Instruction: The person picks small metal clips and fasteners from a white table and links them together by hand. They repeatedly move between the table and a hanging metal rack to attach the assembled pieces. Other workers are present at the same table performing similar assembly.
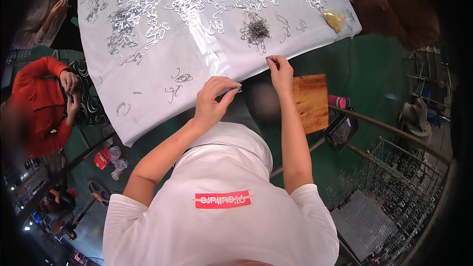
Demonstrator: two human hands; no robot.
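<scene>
The left hand [211, 101] pinches a small metal clip [238, 89] at its fingertips, over the table's [148, 69] near edge. The right hand [279, 69] pinches something too small to tell. Beyond lies a dark clip pile [255, 30].

The white sheet [162, 64] lies bare along its near edge, apart from a few stray metal clips [181, 77]. Farther in, dense clip heaps [148, 17] and a dark wire tangle [255, 30] obstruct passage; gaps between heaps appear narrow.
</scene>
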